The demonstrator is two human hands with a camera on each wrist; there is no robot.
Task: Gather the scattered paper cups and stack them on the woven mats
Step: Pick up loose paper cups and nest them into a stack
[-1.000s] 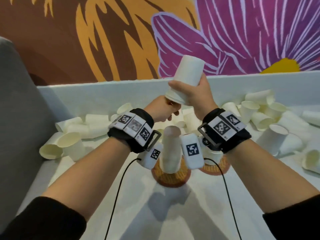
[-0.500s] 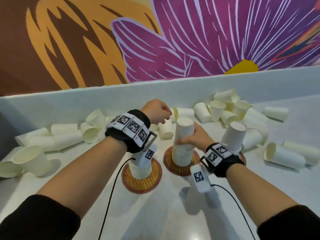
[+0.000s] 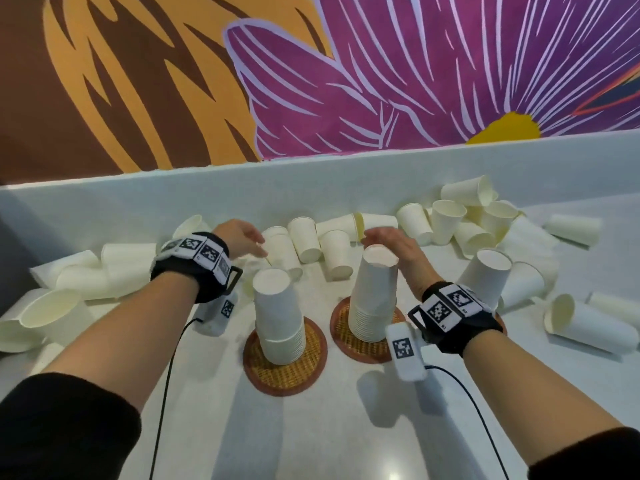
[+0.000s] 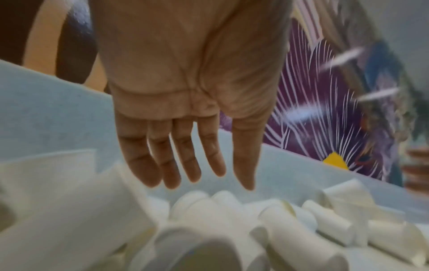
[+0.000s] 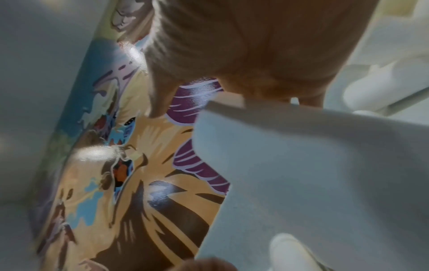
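Note:
Two woven mats (image 3: 284,370) (image 3: 362,346) each bear a stack of upside-down white paper cups, the left stack (image 3: 275,313) shorter than the middle stack (image 3: 374,296). My right hand (image 3: 389,239) hovers just behind the top of the middle stack with fingers relaxed, holding nothing; the right wrist view shows its thumb (image 5: 160,102) clear of the stack (image 5: 301,174). My left hand (image 3: 247,239) reaches forward with straight fingers (image 4: 185,165) over lying cups (image 4: 232,207). A third stack (image 3: 490,275) stands at the right, its mat mostly hidden by my right wrist.
Loose cups lie in a band along the back: a heap at the left (image 3: 97,271), some in the middle (image 3: 306,239), a bigger pile at the right (image 3: 478,220). A low white wall (image 3: 346,181) closes the back under a painted mural. Black cables trail from both wrists.
My right hand lowered a cup onto the middle stack and let go of it. My left hand, curled before, has opened and reached forward toward the lying cups.

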